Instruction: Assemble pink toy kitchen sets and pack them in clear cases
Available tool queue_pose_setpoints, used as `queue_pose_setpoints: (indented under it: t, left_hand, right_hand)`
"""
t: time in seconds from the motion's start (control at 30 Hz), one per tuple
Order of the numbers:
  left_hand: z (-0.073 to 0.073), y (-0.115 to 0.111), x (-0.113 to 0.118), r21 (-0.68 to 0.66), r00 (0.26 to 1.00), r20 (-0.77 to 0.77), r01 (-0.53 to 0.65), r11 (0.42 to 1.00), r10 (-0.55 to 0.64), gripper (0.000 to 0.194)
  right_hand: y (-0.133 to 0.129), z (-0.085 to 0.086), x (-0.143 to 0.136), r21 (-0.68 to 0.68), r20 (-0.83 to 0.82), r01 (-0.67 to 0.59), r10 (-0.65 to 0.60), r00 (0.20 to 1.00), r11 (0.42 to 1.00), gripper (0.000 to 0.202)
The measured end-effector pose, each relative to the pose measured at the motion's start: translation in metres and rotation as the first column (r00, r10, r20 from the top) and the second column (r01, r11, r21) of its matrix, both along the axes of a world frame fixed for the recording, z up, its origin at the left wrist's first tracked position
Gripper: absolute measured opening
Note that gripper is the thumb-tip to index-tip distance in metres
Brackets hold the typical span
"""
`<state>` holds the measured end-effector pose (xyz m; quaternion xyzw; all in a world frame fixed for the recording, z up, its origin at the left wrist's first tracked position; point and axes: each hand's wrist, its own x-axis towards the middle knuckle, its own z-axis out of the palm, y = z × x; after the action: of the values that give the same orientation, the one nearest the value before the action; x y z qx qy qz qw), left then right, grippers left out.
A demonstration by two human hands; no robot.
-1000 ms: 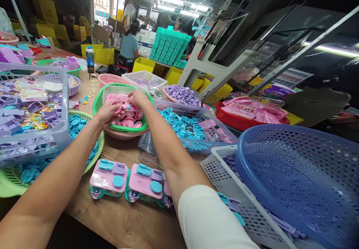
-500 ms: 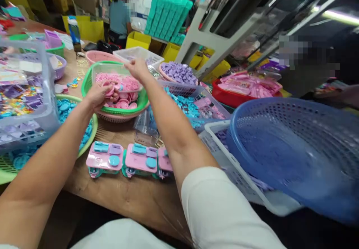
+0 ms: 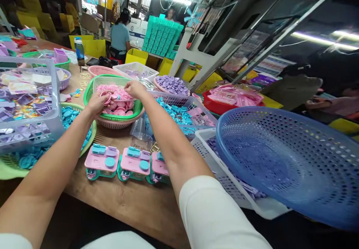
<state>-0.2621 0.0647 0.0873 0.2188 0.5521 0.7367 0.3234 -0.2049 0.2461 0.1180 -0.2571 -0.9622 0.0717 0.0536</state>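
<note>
Both hands in the green basket of pink discs

Nearest me, three pink toy units [image 3: 131, 163] sit at the table edge, where my forearm could sweep them off. Farther out, my left hand [image 3: 97, 103] is curled shut on a few pink discs [image 3: 107, 98]; a loose grip would spill them. My right hand [image 3: 135, 89], fingers pinched together, touches the pile in the green basket [image 3: 90, 89].

Both hands, left hand [image 3: 97, 103] and right hand [image 3: 134, 89], reach into a basket [image 3: 91, 92] of round parts [image 3: 120, 108], behind three toy units [image 3: 129, 163] on the table [image 3: 126, 204]; a large basket [image 3: 280, 166] sits right.
</note>
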Motion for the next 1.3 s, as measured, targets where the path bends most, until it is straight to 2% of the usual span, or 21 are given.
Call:
queue_pose_setpoints:
  t: [0.13, 0.27, 0.37, 0.5, 0.57, 0.63, 0.73, 0.8, 0.87, 1.3]
  left_hand:
    - [0.001, 0.002, -0.002, -0.021, 0.998, 0.040, 0.044, 0.999, -0.043, 0.011]
    - [-0.002, 0.004, -0.005, -0.012, 0.996, 0.052, 0.075, 0.997, -0.074, 0.010]
    - [-0.002, 0.005, -0.004, -0.017, 0.996, 0.050, 0.078, 0.997, -0.077, 0.010]
    - [-0.001, 0.004, -0.002, -0.026, 0.996, 0.055, 0.069, 0.997, -0.068, 0.009]
    - [-0.002, 0.004, -0.002, -0.022, 0.997, 0.047, 0.067, 0.998, -0.065, 0.009]
    - [-0.004, 0.004, -0.002, -0.020, 0.997, 0.038, 0.068, 0.998, -0.067, 0.009]
    - [-0.007, 0.005, -0.003, -0.024, 0.996, 0.037, 0.080, 0.996, -0.079, 0.009]
    - [-0.007, 0.005, -0.003, -0.022, 0.995, 0.044, 0.091, 0.996, -0.090, 0.009]
    - [-0.008, 0.004, -0.004, -0.012, 0.994, 0.055, 0.091, 0.996, -0.091, 0.010]
    - [-0.008, 0.003, -0.002, 0.015, 0.992, 0.085, 0.094, 0.995, -0.095, 0.007]
  right_hand:
    - [0.002, -0.001, -0.006, 0.008, 0.115, -0.069, 0.068, 0.991, 0.998, 0.027]
    - [0.007, -0.009, -0.017, 0.043, 0.061, -0.052, 0.050, 0.997, 0.998, 0.021]
    - [0.013, -0.012, -0.020, 0.020, -0.007, -0.016, 0.016, 1.000, 1.000, 0.027]
    - [0.015, -0.006, -0.013, -0.004, -0.041, 0.001, -0.002, 0.999, 1.000, 0.028]
    - [0.011, 0.001, -0.003, -0.007, -0.041, -0.043, 0.043, 0.998, 0.999, 0.027]
    - [0.004, 0.008, 0.009, -0.022, 0.006, -0.141, 0.142, 0.990, 0.990, 0.024]
    - [-0.013, 0.010, 0.023, -0.020, 0.207, -0.248, 0.246, 0.947, 0.969, 0.016]
    - [-0.024, 0.006, 0.027, 0.060, 0.360, -0.262, 0.224, 0.906, 0.963, 0.018]
    - [-0.034, 0.000, 0.027, 0.147, 0.445, -0.276, 0.185, 0.876, 0.950, 0.023]
    - [-0.056, -0.022, 0.026, 0.231, 0.493, -0.409, 0.257, 0.831, 0.883, 0.033]
